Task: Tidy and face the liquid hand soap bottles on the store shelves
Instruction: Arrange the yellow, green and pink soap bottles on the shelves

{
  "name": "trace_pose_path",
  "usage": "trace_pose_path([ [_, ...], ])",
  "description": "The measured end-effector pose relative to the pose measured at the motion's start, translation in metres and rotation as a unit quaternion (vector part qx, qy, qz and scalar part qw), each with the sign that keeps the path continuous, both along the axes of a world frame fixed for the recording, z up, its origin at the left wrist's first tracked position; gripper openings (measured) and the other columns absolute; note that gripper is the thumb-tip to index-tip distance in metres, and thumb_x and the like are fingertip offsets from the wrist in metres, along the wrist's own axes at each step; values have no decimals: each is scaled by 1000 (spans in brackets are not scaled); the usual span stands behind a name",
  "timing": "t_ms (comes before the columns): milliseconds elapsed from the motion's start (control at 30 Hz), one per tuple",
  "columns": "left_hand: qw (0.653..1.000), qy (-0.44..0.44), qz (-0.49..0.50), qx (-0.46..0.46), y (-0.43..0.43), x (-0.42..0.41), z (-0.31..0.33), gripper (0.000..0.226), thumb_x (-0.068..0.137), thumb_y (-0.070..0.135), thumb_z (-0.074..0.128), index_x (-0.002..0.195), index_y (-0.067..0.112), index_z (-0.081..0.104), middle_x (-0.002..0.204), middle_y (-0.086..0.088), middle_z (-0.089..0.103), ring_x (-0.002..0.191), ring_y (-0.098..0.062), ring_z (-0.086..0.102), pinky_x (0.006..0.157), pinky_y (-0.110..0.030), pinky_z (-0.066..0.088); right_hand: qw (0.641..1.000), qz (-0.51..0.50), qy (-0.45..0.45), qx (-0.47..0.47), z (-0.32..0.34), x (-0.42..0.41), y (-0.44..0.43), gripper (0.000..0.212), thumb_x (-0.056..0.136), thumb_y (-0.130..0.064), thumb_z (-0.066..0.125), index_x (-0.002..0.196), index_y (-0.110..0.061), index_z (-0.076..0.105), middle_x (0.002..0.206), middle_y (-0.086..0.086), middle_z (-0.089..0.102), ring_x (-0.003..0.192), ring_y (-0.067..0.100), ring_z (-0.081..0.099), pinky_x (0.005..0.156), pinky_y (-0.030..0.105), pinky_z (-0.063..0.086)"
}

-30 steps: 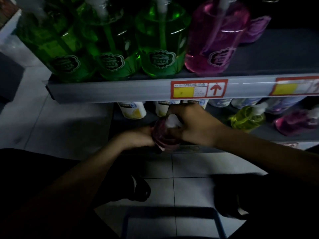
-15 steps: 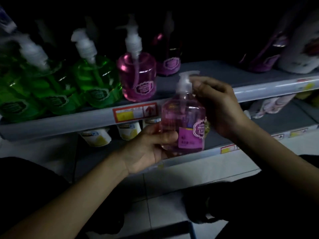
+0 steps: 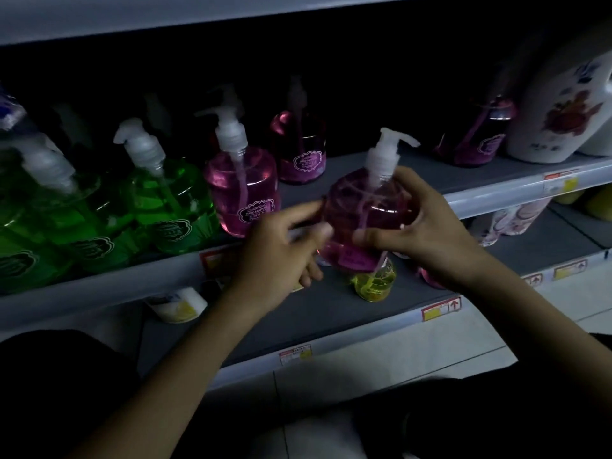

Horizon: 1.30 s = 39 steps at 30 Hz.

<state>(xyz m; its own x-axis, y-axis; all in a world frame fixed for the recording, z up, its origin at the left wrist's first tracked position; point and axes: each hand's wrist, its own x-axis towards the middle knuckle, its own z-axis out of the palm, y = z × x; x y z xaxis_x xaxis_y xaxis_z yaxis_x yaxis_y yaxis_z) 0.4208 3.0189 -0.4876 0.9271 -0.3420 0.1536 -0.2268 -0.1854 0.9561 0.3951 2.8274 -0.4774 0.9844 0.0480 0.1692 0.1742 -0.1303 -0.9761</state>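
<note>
Held pink soap bottle (image 3: 364,220): upright, in the air between both hands, in front of the middle shelf's (image 3: 361,170) front edge; its base is off the shelf.
Pump (image 3: 385,154): white, rising just above the right fingers (image 3: 409,182), nozzle pointing right.
Purple label (image 3: 356,260): low on the bottle, below the right thumb.
Right hand (image 3: 430,236): fingers curled round the bottle's right side and shoulder, thumb pressed on the front; a firm grip.
Left hand (image 3: 275,256): fingers (image 3: 308,212) loosely spread, index and thumb tips at the bottle's left side; motion blur, so I cannot tell whether they grip or only touch.
Standing pink bottle (image 3: 243,193): on the middle shelf, just left of the left fingers, label facing forward.
Rear pink bottle (image 3: 299,154): deeper on the shelf, above and behind the left fingers.
Green bottles (image 3: 172,200): crowded row further left of the left fingers, pumps leaning.
Dark pink bottle (image 3: 477,144): on the shelf, up and right of the right fingers.
White flowered jug (image 3: 559,104): beyond that, far right.
Yellow bottle (image 3: 376,283): on the lower shelf (image 3: 331,313), directly below the right thumb.
White tub (image 3: 178,304): lower shelf, below and left of the left fingers.
Price tag (image 3: 440,309): red-edged, on the lower shelf's rail, beneath the right wrist.
</note>
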Motion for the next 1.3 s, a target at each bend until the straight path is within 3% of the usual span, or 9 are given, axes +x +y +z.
trace_pose_path([
  [100, 951, -229, 189, 86, 15, 7, 14, 22, 92, 7, 54, 107, 17, 67, 88, 2, 63, 54, -11, 55, 49, -18, 40, 998, -46, -47, -13, 6, 8, 7, 66, 69, -12, 84, 127, -17, 52, 114, 3, 69, 105, 16, 68, 89, 36, 57],
  [200, 890, -318, 271, 181, 35, 21, 17, 31, 88, 8, 53, 116, 16, 62, 110, -4, 47, 73, -18, 54, 69, -17, 42, 990, -101, -95, -41, 11, 20, 14, 71, 68, -27, 86, 129, -20, 50, 119, -4, 65, 109, 12, 65, 92, 35, 55],
  [300, 891, -294, 254, 236, 42, 27, 17, 43, 87, 14, 59, 129, 21, 56, 128, -11, 40, 92, -30, 58, 87, -28, 51, 973, -166, -137, -82, 12, 36, 22, 78, 65, -35, 87, 131, -21, 47, 119, -11, 62, 108, 2, 62, 91, 22, 52],
  [400, 894, -266, 237, 271, 40, 29, 20, 48, 87, 21, 64, 135, 26, 53, 141, -11, 38, 120, -27, 49, 101, -26, 41, 962, -201, -148, -111, 6, 54, 33, 82, 60, -41, 88, 129, -24, 47, 117, -12, 61, 106, 1, 61, 90, 22, 52],
  [600, 879, -278, 245, 300, 42, 29, 21, 48, 88, 27, 64, 135, 29, 53, 144, -9, 38, 124, -23, 46, 93, -18, 34, 944, -229, -133, -198, -9, 81, 47, 90, 55, -52, 86, 132, -27, 47, 123, 3, 47, 103, 3, 43, 82, -4, 33],
  [733, 877, -286, 243, 301, 40, 29, 17, 48, 89, 27, 63, 135, 29, 52, 145, -8, 37, 123, -22, 46, 89, -15, 33, 947, -196, -130, -217, -12, 84, 51, 85, 58, -52, 85, 130, -27, 46, 122, 1, 46, 102, 2, 43, 84, -2, 35],
  [900, 878, -288, 242, 295, 43, 31, 17, 48, 89, 26, 62, 136, 30, 51, 144, -9, 36, 117, -20, 49, 83, -15, 35, 993, -97, -71, -1, 5, 90, 31, 38, 85, -49, 54, 106, -19, 64, 97, 2, 64, 95, 13, 61, 90, 39, 48],
  [1100, 876, -294, 245, 295, 39, 31, 15, 46, 87, 23, 64, 132, 26, 54, 140, -11, 40, 113, -27, 53, 84, -29, 47, 991, -115, 50, 37, 19, 123, 17, 26, 100, -27, 36, 100, -20, 62, 95, -3, 66, 94, 15, 59, 97, 37, 43],
  [1300, 874, -293, 256, 291, 40, 29, 14, 46, 86, 22, 66, 131, 25, 56, 140, -12, 42, 108, -24, 55, 81, -19, 39, 988, 1, 121, 92, 24, 151, 39, 33, 101, -27, 37, 81, -15, 61, 59, -8, 68, 58, 5, 65, 62, 19, 51],
])
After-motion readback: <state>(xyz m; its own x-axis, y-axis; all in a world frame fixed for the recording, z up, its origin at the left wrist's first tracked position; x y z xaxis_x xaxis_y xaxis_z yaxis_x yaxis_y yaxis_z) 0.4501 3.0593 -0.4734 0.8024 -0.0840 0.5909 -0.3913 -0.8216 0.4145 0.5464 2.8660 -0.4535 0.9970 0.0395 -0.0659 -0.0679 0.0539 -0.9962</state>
